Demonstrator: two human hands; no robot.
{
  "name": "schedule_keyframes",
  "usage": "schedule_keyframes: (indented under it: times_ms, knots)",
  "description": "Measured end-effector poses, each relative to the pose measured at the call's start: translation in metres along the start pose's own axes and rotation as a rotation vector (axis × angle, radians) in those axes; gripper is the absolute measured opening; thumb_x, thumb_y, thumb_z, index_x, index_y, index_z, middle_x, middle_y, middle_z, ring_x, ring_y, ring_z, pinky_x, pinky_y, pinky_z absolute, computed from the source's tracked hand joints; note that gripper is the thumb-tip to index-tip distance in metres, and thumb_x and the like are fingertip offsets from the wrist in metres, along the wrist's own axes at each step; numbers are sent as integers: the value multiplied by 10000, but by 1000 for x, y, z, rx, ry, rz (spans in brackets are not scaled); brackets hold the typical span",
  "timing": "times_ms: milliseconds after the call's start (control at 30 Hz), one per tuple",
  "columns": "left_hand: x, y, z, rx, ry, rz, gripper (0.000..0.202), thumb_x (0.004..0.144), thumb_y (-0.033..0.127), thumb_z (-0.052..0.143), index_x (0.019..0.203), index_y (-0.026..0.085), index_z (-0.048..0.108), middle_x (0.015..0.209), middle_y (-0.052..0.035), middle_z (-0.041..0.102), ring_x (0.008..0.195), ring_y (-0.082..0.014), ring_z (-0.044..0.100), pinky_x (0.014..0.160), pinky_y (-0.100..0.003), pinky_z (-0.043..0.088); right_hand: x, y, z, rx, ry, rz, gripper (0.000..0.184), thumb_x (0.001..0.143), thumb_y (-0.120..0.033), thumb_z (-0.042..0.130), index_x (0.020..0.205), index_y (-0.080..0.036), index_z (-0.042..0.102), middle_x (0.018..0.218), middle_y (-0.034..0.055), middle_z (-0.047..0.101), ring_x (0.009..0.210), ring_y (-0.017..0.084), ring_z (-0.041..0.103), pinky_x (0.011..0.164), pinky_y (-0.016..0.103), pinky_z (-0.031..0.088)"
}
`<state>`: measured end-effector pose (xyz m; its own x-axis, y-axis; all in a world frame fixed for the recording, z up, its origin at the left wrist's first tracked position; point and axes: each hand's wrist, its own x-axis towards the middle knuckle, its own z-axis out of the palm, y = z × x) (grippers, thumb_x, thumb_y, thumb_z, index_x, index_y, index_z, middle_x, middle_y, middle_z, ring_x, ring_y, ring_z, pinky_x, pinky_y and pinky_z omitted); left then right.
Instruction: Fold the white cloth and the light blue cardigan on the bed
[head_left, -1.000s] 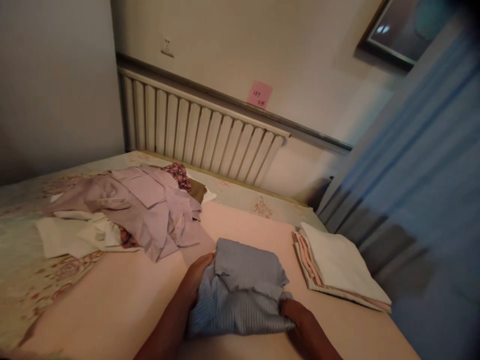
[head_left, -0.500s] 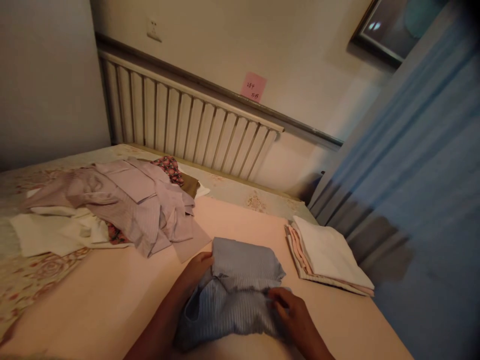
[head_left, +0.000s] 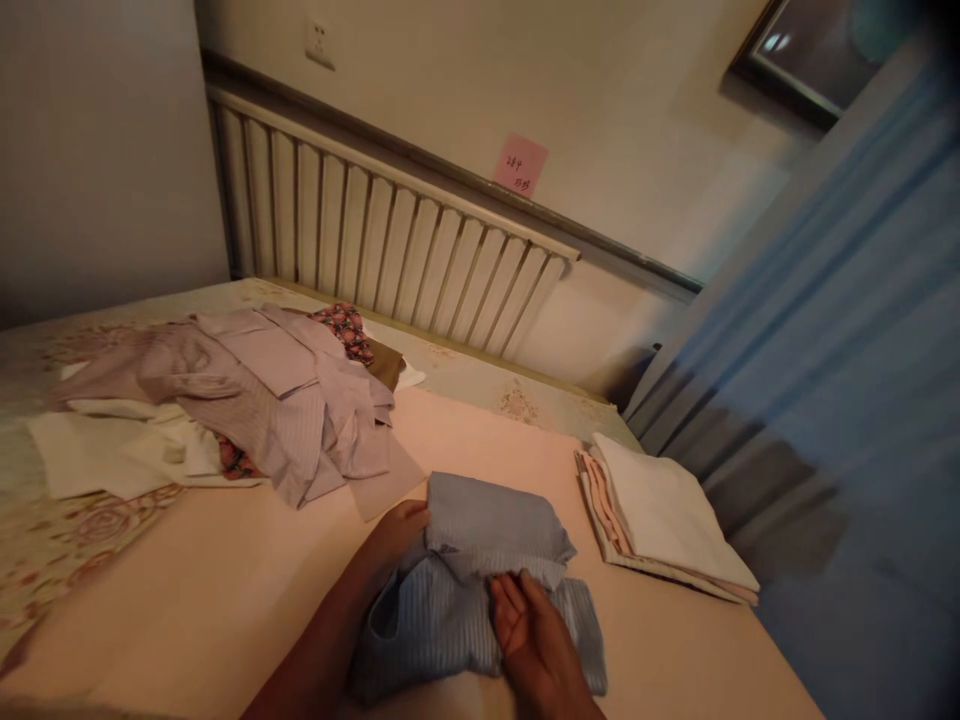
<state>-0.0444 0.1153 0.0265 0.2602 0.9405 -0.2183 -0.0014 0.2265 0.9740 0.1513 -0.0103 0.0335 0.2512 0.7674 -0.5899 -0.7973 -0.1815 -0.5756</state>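
A pale blue striped shirt (head_left: pixel 480 560), partly folded, lies on the pink sheet near the bed's front edge. My left hand (head_left: pixel 394 535) presses against the shirt's left side, its fingers tucked at the fold. My right hand (head_left: pixel 529 625) rests on top of the shirt's lower half, fingers stretched toward the folded upper flap, lying flat and together. Neither hand lifts the cloth off the bed.
A loose heap of lilac, white and patterned clothes (head_left: pixel 247 400) lies at the left. A neat stack of folded white and pink cloths (head_left: pixel 664 515) sits at the right edge. A slatted headboard (head_left: pixel 390 250) and a blue curtain (head_left: pixel 847 370) bound the bed (head_left: pixel 225 590).
My right hand has moved left from the shirt's right edge onto its middle, opening flat. The left hand has stayed at the shirt's left side. The camera view shifted slightly.
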Motion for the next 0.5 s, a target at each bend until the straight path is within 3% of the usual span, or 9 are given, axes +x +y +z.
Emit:
schedule_keyframes:
  times_ms: [133, 200, 267, 333, 433, 500]
  knots:
    - [0, -2, 0, -6, 9, -15, 433, 643, 441, 578, 942, 148, 689, 978, -86, 728, 997, -269, 634, 863, -332, 463, 6, -4, 10, -33, 8, 9, 213, 738, -233, 744, 767, -205, 534, 718, 2, 707, 496, 85, 626, 457, 159, 497]
    - [0, -3, -1, 4, 22, -9, 413, 648, 438, 569, 931, 163, 688, 989, -80, 725, 996, -264, 631, 861, -319, 460, 14, -16, 25, -158, -19, -64, 207, 741, -252, 725, 730, -202, 524, 658, -5, 682, 465, 88, 604, 453, 171, 498]
    - [-1, -2, -3, 27, 35, 0, 394, 659, 443, 557, 920, 174, 682, 1004, -77, 719, 1000, -261, 624, 855, -311, 459, 29, -39, 55, -344, -94, -214, 211, 749, -279, 697, 683, -201, 512, 587, -15, 635, 451, 102, 595, 454, 194, 505]
    - [-2, 1, -4, 61, 44, 11, 377, 679, 452, 540, 900, 177, 673, 1010, -79, 712, 1002, -264, 614, 856, -317, 454, 51, -71, 98, -382, -162, -318, 206, 757, -296, 685, 683, -206, 516, 599, -20, 627, 532, 109, 632, 550, 209, 542]
    - [-2, 5, -6, 147, 47, 49, 331, 712, 461, 502, 820, 190, 660, 984, -73, 708, 1002, -271, 596, 868, -329, 441, 89, -117, 161, -434, -250, -481, 166, 803, -356, 639, 893, -225, 589, 909, 8, 702, 820, 127, 684, 731, 246, 562]
    - [-1, 6, -6, 192, 39, 58, 324, 727, 465, 476, 785, 198, 651, 953, -60, 708, 994, -267, 590, 864, -327, 440, 107, -134, 183, -505, -281, -582, 247, 768, -328, 676, 984, -225, 611, 1045, 14, 686, 910, 127, 667, 762, 240, 550]
